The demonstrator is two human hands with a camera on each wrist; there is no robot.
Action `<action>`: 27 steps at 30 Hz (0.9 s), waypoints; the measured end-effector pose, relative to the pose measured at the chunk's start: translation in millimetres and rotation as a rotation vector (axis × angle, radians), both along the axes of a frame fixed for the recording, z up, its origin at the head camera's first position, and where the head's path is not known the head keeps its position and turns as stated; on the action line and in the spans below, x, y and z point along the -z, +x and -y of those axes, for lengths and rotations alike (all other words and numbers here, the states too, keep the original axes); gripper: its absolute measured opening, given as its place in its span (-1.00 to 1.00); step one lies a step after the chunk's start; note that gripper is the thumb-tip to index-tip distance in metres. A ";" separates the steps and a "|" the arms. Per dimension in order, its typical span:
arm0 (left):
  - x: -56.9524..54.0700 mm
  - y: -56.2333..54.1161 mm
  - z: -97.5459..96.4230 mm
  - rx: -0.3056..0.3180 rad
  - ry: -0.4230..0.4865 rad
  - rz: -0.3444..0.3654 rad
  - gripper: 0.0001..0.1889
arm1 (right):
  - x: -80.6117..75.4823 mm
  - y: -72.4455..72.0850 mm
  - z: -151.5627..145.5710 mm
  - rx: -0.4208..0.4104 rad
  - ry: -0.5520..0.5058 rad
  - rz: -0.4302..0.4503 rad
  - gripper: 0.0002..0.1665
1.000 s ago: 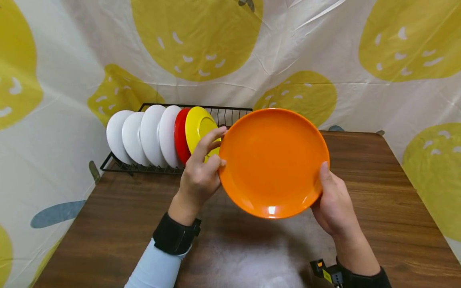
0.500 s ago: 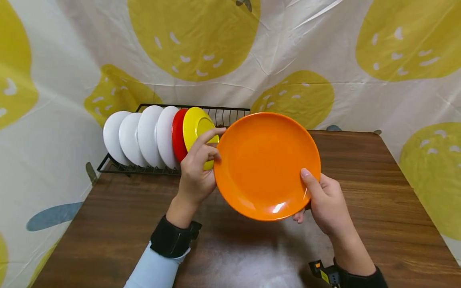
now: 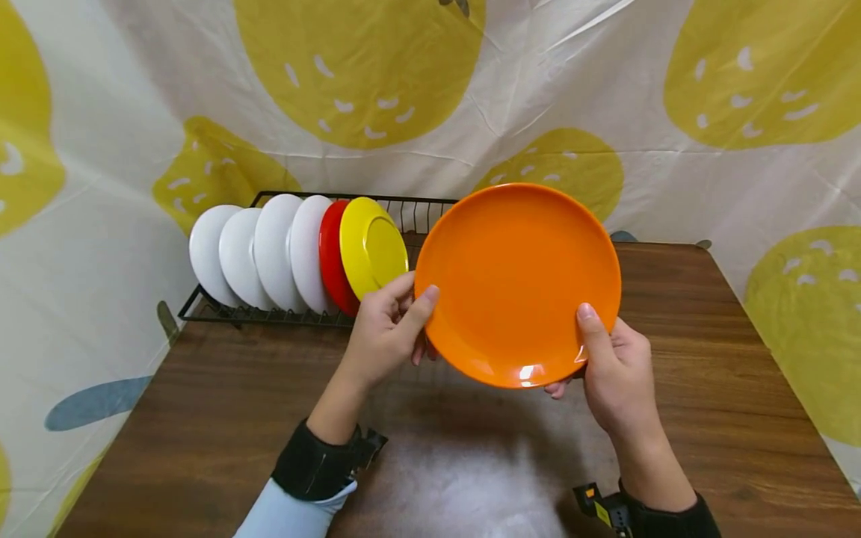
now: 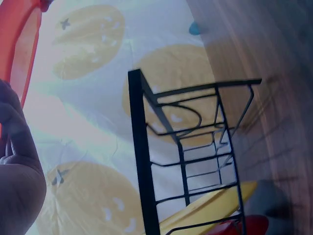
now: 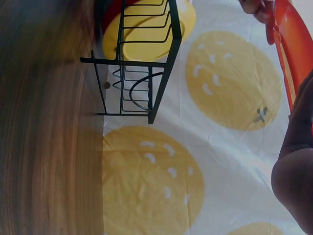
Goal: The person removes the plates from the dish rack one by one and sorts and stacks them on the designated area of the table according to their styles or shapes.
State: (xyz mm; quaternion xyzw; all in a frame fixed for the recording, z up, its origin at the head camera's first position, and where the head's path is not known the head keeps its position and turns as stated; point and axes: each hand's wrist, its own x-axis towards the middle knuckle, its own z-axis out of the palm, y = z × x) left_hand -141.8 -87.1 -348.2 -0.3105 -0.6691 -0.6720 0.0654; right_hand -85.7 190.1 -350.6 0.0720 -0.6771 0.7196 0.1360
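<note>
An orange plate (image 3: 518,284) is held up above the table, its inner face toward the head camera. My left hand (image 3: 386,325) grips its left rim, thumb on the front face and fingers behind. On the lower right rim my right hand (image 3: 619,373) holds it too, thumb pressed on the front and fingertips showing below. Behind the left hand stands a black wire dish rack (image 3: 430,213). In it lean several white plates (image 3: 272,254), a red plate (image 3: 334,258) and a yellow plate (image 3: 370,243). Each wrist view shows the orange plate edge-on, as a reddish strip.
The dark wood table (image 3: 686,359) spreads under both hands. Its back edge meets a white cloth backdrop (image 3: 646,67) printed with yellow fruit shapes. In the right wrist view the rack's end frame (image 5: 122,62) stands near the table's back edge.
The left hand has shifted its grip, its thumb now on the plate's front. The right thumb moved further onto the face. The plate dipped left, then rose right. The plates in the rack stayed put.
</note>
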 end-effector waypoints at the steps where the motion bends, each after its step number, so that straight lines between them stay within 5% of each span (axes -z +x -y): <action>1: 1.3 0.9 -0.8 0.011 -0.006 0.015 -0.72 | 0.1 -0.1 -0.2 -0.006 0.010 -0.003 -0.61; 6: 8.5 5.6 -4.2 0.010 0.014 0.065 -0.77 | 1.8 0.3 -1.0 0.006 0.086 0.036 -0.61; 13: 16.8 7.1 -4.1 -0.018 0.032 0.048 -0.79 | 6.0 -0.7 1.1 0.009 0.122 0.057 -0.58; 27: 12.9 8.6 -1.0 -0.028 -0.005 0.060 -0.76 | 6.6 -0.6 1.5 -0.007 0.129 0.037 -0.56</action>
